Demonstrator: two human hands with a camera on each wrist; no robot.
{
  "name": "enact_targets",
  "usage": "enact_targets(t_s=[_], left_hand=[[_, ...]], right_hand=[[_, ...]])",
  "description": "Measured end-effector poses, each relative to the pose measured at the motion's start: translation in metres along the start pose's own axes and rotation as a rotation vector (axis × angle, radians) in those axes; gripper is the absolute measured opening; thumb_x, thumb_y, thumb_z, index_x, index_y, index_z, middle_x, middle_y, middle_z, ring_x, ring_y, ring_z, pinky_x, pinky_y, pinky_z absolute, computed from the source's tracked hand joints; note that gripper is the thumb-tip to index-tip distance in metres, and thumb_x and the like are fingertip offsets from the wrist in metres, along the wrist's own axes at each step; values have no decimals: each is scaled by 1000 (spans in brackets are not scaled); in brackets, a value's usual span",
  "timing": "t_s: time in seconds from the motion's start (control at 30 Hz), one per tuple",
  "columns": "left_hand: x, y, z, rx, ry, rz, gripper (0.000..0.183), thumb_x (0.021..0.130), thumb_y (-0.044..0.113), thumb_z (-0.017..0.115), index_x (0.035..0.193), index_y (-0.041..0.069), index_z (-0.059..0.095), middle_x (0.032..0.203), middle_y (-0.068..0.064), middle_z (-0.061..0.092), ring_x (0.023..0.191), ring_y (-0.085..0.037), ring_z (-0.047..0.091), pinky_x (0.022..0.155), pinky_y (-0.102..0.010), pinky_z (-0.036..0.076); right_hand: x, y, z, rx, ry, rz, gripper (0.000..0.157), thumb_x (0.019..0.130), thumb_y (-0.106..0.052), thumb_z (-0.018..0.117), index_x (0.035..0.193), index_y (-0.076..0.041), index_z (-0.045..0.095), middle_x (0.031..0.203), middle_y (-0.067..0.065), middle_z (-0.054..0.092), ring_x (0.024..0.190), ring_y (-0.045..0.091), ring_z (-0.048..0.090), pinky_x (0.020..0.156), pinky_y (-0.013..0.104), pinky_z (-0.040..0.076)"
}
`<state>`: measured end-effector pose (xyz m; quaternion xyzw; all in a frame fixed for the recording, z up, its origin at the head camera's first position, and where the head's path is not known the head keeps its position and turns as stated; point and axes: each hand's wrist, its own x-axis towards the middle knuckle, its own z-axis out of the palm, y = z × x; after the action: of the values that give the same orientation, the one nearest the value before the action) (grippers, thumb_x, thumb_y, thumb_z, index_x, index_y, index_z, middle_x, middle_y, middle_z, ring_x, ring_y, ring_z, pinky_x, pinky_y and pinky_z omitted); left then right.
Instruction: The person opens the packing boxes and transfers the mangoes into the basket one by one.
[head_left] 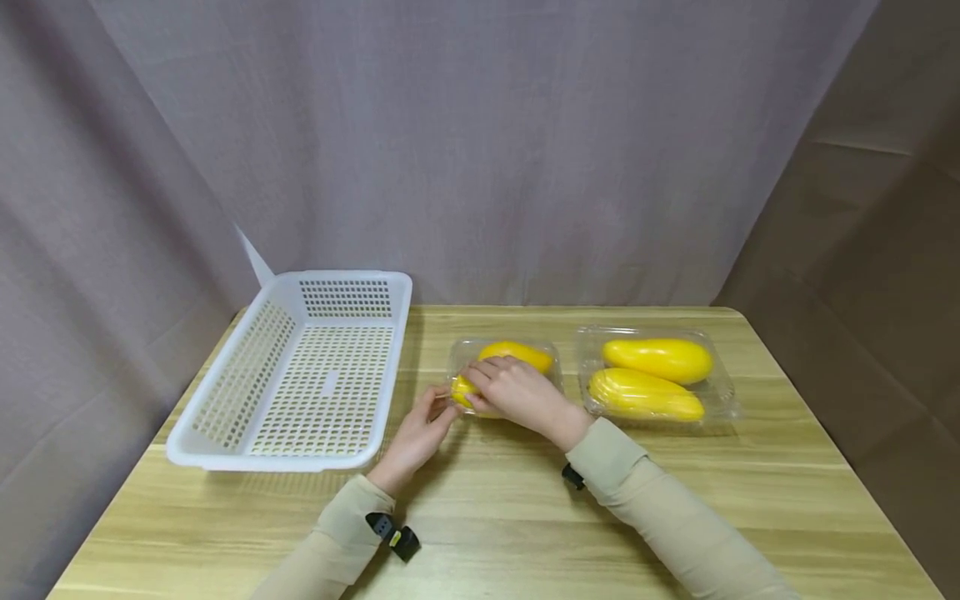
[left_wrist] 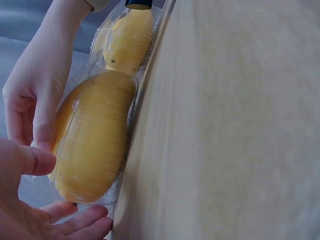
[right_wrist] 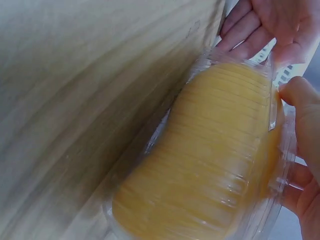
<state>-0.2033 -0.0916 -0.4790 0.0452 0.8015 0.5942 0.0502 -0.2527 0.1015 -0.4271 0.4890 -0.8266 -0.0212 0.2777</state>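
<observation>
A small clear plastic box (head_left: pixel 558 367) with two long yellow fruits that look like mangoes (head_left: pixel 528 354) lies mid-table. My right hand (head_left: pixel 513 392) reaches over its top and left part with bent fingers. In the right wrist view the right thumb (right_wrist: pixel 295 92) presses at the lid's edge, the other fingers curled on the far side. My left hand (head_left: pixel 420 433) is at the box's left end. In the left wrist view its fairly straight fingers (left_wrist: pixel 87 222) touch that end, with the thumb (left_wrist: pixel 40 161) raised near the lid's corner.
A white perforated basket (head_left: pixel 180 446) stands left of the hands. On the right sits a larger clear box (head_left: pixel 723 387) with two more yellow fruits (head_left: pixel 656 358). Grey curtains (head_left: pixel 525 150) close off the table's back and left.
</observation>
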Motion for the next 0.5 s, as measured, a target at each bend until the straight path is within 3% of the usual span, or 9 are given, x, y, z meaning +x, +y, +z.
enact_targets(t_s=[0.5], left_hand=[[-1,3,4,-27,9,13,49,101,27,60,142,4,45,138,-21,57,130,-34,53,108,-50,43]], right_hand=[[-8,8,-9,186,-105,50,48,97,-36,69,132,-4,64,129,12,66,116,27,64,102,39,49]])
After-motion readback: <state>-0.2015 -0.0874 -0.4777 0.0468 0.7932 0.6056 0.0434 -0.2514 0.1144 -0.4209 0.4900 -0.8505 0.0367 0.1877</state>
